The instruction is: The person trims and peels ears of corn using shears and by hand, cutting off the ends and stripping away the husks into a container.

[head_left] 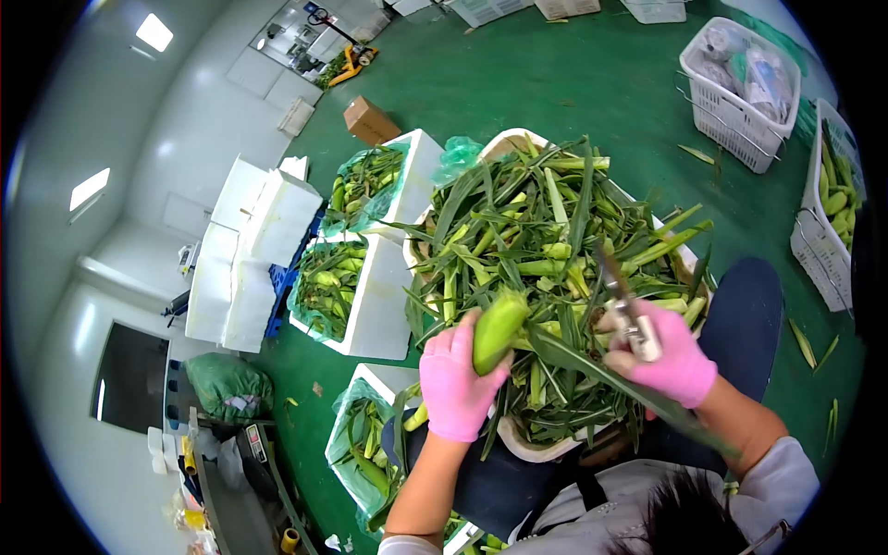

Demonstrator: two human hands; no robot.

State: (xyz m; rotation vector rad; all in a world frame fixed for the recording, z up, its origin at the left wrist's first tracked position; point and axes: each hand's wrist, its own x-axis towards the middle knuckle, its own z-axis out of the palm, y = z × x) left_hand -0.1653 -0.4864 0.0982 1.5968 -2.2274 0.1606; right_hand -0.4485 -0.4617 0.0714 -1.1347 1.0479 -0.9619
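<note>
Apparently trimming: grasping a green corn ear (499,331) in the left hand (458,387) beside heaped leaves (462,217), clasping a bladed tool (633,324) in the right hand (673,359) (blurring slightly), probably needing a steady ear next.

The person's left hand (458,387), gloved in pink, holds a green corn ear (499,331) over a pale tub (529,451) heaped with leaves (499,227). The pink-gloved right hand (673,359) grips a blurred bladed tool (640,335). White boxes (381,301) of corn stand to one side; white crates (737,128) sit opposite on green floor (592,83).
</note>
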